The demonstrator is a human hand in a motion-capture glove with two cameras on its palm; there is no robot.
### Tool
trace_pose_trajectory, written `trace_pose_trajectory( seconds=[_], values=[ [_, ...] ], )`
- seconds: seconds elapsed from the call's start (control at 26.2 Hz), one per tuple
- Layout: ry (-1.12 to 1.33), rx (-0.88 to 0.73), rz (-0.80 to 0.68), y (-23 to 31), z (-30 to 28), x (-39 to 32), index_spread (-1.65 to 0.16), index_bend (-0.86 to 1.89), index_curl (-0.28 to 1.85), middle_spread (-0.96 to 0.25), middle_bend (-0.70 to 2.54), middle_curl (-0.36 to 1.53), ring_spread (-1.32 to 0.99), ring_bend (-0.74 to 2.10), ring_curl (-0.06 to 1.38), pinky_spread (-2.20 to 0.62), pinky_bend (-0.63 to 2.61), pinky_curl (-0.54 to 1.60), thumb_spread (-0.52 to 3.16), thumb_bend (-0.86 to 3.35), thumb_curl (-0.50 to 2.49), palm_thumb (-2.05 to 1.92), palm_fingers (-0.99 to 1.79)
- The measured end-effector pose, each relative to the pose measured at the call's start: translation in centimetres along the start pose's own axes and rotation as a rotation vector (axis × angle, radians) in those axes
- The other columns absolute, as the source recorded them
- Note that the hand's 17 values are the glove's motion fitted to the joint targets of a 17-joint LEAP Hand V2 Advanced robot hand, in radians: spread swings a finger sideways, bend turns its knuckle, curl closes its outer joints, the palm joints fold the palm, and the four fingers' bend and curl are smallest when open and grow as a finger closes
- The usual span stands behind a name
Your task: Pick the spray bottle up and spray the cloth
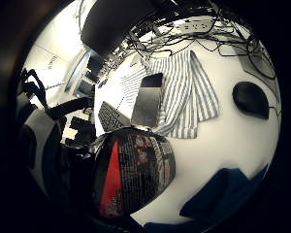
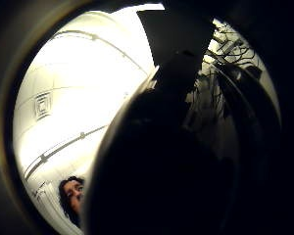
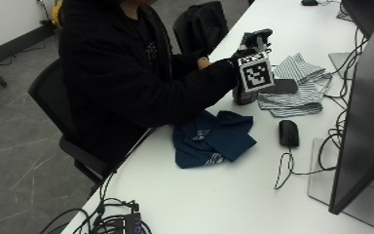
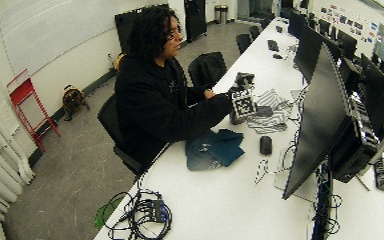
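Observation:
In the outside view my gloved right hand (image 3: 233, 62) grips a black spray bottle (image 3: 244, 95) around its neck, with the nozzle head (image 3: 257, 36) above my fingers. The bottle stands upright at the near edge of a grey-and-white striped cloth (image 3: 298, 92). Whether its base touches the table I cannot tell. The bottle's red and black label (image 1: 132, 170) shows close to my palm, with the striped cloth (image 1: 186, 90) beyond it. The bottle's dark body (image 2: 161, 171) fills the thumb side view.
A dark phone (image 3: 280, 87) lies on the striped cloth. A crumpled dark blue cloth (image 3: 214, 139) sits on the white table (image 3: 193, 195) near the person, and a black mouse (image 3: 289, 132) lies beside it. A monitor (image 3: 362, 112) and cables stand at the right.

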State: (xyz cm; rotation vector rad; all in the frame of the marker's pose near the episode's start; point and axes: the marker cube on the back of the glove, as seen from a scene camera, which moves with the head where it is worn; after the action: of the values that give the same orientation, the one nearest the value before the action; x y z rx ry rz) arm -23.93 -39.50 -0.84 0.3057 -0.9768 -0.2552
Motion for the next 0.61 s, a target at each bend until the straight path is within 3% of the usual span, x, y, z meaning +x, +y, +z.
trace_pose_trajectory(
  seconds=[0.23, 0.5, 0.61],
  values=[
    [0.068, -0.039, 0.046, 0.8, -0.6, 0.2, -0.28, 0.25, 0.62, -0.19, 0.68, 0.55, -0.23, 0.70, 0.47, -0.32, 0.51, 0.43, 0.57, -0.04, 0.83, 0.90, 1.34],
    [0.272, -0.025, 0.051, 3.3, -4.8, 0.7, -0.30, 0.13, 0.57, -0.15, 0.39, 0.46, -0.18, 0.54, 0.44, -0.17, 0.48, 0.44, 0.78, -0.12, 0.68, 0.62, 0.78],
    [0.411, -0.044, 0.075, 4.4, -7.4, 1.2, -0.32, 0.10, 0.53, -0.13, 0.35, 0.45, -0.17, 0.51, 0.43, -0.10, 0.47, 0.44, 0.82, -0.10, 0.62, 0.53, 0.69]
  ],
)
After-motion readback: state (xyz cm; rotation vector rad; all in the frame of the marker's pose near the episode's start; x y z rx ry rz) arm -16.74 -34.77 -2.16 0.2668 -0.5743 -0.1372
